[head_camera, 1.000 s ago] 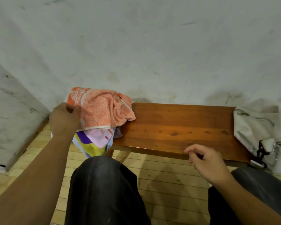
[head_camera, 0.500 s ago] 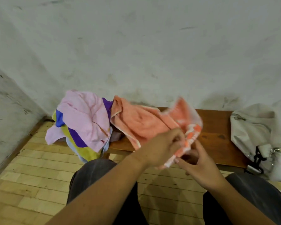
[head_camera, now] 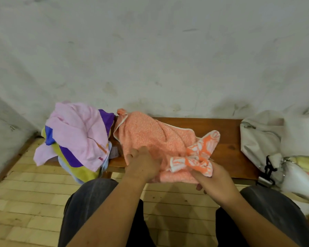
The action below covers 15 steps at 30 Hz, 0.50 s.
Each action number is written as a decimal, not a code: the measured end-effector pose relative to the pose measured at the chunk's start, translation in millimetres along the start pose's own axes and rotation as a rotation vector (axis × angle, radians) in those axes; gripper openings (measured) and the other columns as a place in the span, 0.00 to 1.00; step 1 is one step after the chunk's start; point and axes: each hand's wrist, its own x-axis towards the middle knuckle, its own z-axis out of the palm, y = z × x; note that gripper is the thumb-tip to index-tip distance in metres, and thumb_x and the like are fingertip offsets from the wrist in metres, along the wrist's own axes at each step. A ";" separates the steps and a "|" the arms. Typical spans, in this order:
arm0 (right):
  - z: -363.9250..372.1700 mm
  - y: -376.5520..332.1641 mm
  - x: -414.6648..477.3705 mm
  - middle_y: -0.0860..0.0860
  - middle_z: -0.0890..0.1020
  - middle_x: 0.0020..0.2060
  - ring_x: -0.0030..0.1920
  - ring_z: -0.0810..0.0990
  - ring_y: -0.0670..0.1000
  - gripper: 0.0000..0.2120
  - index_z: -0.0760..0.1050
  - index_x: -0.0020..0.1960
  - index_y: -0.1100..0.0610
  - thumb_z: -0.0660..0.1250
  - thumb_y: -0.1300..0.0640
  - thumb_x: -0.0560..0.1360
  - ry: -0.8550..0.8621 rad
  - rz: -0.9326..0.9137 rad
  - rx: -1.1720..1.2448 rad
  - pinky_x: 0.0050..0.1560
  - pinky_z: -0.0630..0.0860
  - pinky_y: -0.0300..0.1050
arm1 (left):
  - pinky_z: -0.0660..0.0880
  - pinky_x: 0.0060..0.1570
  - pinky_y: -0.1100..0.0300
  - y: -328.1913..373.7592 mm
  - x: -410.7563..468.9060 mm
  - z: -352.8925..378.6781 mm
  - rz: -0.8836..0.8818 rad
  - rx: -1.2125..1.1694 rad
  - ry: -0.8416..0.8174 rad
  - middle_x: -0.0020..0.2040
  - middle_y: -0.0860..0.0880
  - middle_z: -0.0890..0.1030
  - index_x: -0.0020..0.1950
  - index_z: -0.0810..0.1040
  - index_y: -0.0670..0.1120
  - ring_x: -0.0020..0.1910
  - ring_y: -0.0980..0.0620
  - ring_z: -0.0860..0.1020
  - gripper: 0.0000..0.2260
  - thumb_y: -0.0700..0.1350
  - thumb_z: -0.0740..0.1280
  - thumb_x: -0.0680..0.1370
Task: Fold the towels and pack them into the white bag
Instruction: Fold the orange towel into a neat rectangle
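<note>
1. Your crumpled orange terry towel [head_camera: 150, 138] is sprawled across the middle of the brown wooden worktop [head_camera: 228, 139], with its near edge spilling over the front.
2. Your left hand [head_camera: 143, 166] sits knuckles-up on that near edge, its grip curled into the cloth.
3. Your right hand [head_camera: 216, 182] has the bolder orange-and-white patterned end, with the grip pinching it just off the front edge.
4. The loose heap of pink, purple and yellow towels [head_camera: 75, 132] sits on the worktop's left end, touching the orange one and drooping over the side.
5. The white fabric bag [head_camera: 262, 139] slumps at the right end, apart from the orange towel.
</note>
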 end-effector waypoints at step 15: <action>-12.6 16.0 -8.3 0.40 0.64 0.74 0.73 0.65 0.44 0.39 0.67 0.74 0.42 0.61 0.22 0.69 -0.157 -0.254 -0.678 0.74 0.69 0.52 | 0.40 0.79 0.48 71.1 69.9 47.5 0.799 0.401 -0.102 0.83 0.49 0.43 0.83 0.45 0.52 0.81 0.49 0.41 0.43 0.67 0.55 0.73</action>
